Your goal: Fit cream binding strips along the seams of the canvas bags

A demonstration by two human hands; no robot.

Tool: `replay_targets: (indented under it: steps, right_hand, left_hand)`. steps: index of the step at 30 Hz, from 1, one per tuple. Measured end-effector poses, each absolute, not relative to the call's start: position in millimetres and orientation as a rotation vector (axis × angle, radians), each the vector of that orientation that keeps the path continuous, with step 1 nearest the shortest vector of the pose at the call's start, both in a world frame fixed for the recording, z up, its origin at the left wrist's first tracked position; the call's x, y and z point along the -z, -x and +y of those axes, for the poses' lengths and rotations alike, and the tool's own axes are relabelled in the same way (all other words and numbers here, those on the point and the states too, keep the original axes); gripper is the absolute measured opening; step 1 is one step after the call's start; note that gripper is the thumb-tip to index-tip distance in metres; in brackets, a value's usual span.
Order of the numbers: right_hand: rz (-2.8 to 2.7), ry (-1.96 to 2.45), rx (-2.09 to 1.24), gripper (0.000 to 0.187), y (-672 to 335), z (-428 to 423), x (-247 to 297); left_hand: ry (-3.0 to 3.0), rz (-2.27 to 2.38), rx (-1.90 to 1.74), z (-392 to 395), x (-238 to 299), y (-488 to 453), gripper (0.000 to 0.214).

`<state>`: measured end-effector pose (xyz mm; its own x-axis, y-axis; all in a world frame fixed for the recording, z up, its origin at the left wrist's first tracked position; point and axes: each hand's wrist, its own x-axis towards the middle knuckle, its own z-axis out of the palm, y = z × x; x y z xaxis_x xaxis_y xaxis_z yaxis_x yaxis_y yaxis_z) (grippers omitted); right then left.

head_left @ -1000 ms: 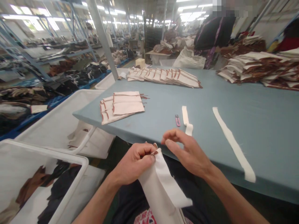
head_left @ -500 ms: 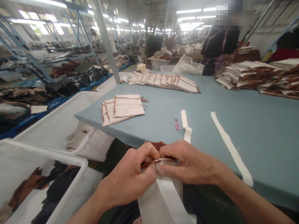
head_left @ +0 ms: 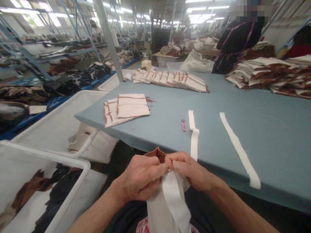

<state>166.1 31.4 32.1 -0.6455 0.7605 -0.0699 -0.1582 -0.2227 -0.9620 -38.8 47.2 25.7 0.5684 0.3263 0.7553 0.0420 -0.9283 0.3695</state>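
Note:
A cream fabric piece with a brown inner side (head_left: 156,207) hangs from my two hands at the table's front edge. My left hand (head_left: 143,176) pinches its top edge, fingers closed. Right beside it, my right hand (head_left: 188,168) grips the same edge, thumb and fingertips pressed together. A white strip (head_left: 176,202) hangs down the front of the piece from beneath my fingertips. The brown lining shows as a peaked fold behind my hands. Exactly what lies between the fingertips is hidden.
On the blue-green table (head_left: 167,123) lie pink thread snips (head_left: 183,125), a short white strip (head_left: 193,139) and a longer one (head_left: 240,152). Cream pieces (head_left: 133,106) are stacked left, more (head_left: 170,79) behind, a big pile (head_left: 269,74) right. White bins (head_left: 82,165) stand left. A person (head_left: 239,42) stands beyond.
My hands have drawn closer together at the edge, and my left fingers have turned over it. The brown lining now peaks up behind them. The view has tilted slightly down.

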Motion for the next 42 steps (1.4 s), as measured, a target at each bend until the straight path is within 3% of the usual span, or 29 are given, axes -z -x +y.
replay_targets:
  steps: [9,14,17,21,25,31,36,42]
  right_hand:
    - [-1.539,0.814,-1.816,0.040,-171,29,-41]
    - [-1.868,0.878,-1.431,0.018,-176,27,-71]
    - [-2.011,0.876,-1.141,0.016,-177,24,-79]
    - [-2.072,0.824,-0.923,0.018,-180,21,-74]
    - [-2.138,0.870,-0.885,0.019,-183,21,-68]
    - [-2.311,0.891,-0.766,0.019,-185,29,-74]
    - [-2.384,1.020,-0.646,0.029,-191,30,-78]
    - [-2.224,0.990,-0.914,0.028,-203,26,-74]
  left_hand:
    - [-2.378,0.365,-1.321,41,-23,39,0.026]
    - [-2.116,0.650,-0.936,37,-57,43,0.030]
    - [-2.120,0.621,-0.780,41,-68,43,0.034]
    - [-2.413,0.532,-0.700,46,-66,49,0.020]
    - [-2.317,0.581,-0.530,51,-66,56,0.019]
    - [-2.290,0.732,-0.458,47,-90,33,0.042]
    - [-2.220,0.916,-0.406,40,-94,14,0.047]
    - [-1.530,0.631,-0.455,55,-60,11,0.062]
